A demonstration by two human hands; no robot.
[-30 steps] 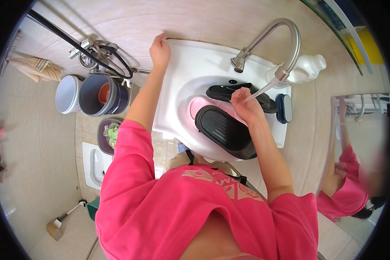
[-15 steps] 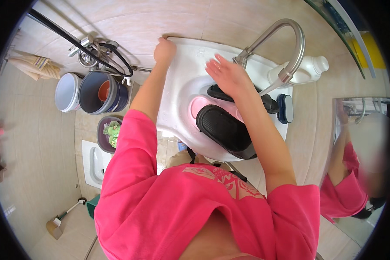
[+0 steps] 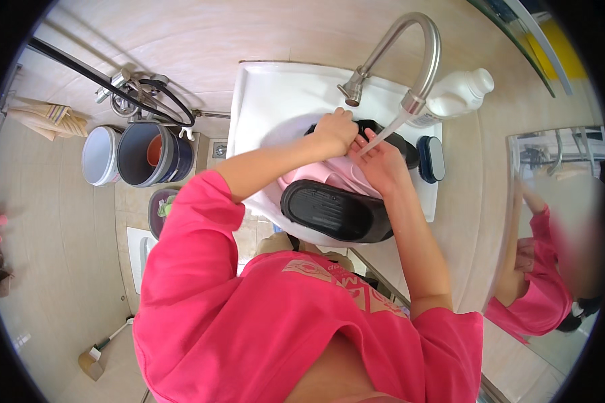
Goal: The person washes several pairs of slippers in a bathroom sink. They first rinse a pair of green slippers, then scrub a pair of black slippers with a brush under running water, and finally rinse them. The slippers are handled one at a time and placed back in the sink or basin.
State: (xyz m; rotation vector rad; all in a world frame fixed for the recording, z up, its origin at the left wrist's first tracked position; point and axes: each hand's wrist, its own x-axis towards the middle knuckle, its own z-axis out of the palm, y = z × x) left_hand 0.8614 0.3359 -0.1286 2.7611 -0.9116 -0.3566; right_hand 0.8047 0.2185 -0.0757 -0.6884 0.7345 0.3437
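Left hand: moved from the sink's back-left corner to a place over the basin, at 11 o'clock of the right hand. Right hand: moved back from near the tap base into the water stream; palm up, fingers apart. Left-hand grip: fingers bent; whether clamped on anything, cannot tell.

Black slipper, front: in the basin at 6 o'clock, sole up. Black slipper, rear: in the basin at 1 to 2 o'clock, partly hidden behind the hands. Pink item: between the two; kind unclear.

Sink: white. Tap: curved metal, running. From the basin: white bottle at 2 o'clock, blue brush at 3, two buckets at 9.
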